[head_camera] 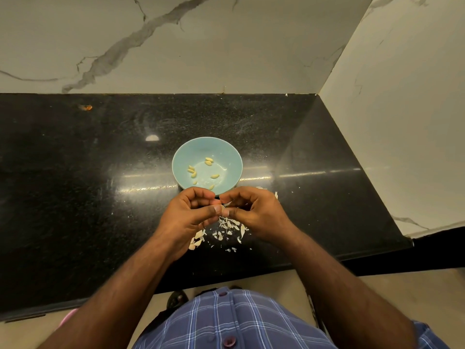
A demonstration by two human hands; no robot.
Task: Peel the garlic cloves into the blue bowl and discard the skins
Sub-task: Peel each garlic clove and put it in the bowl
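The left hand [187,215] and the right hand [254,212] are meeting at six o'clock of the blue bowl [181,157], fingers curled and thumbs pinching together on a small garlic clove [224,210] that is mostly hidden between them; peeled cloves [208,161] are lying scattered inside the bowl; the bowl is sitting on the black counter [75,172]; loose skins [227,229] are lying on the counter beneath both hands, toward six o'clock.
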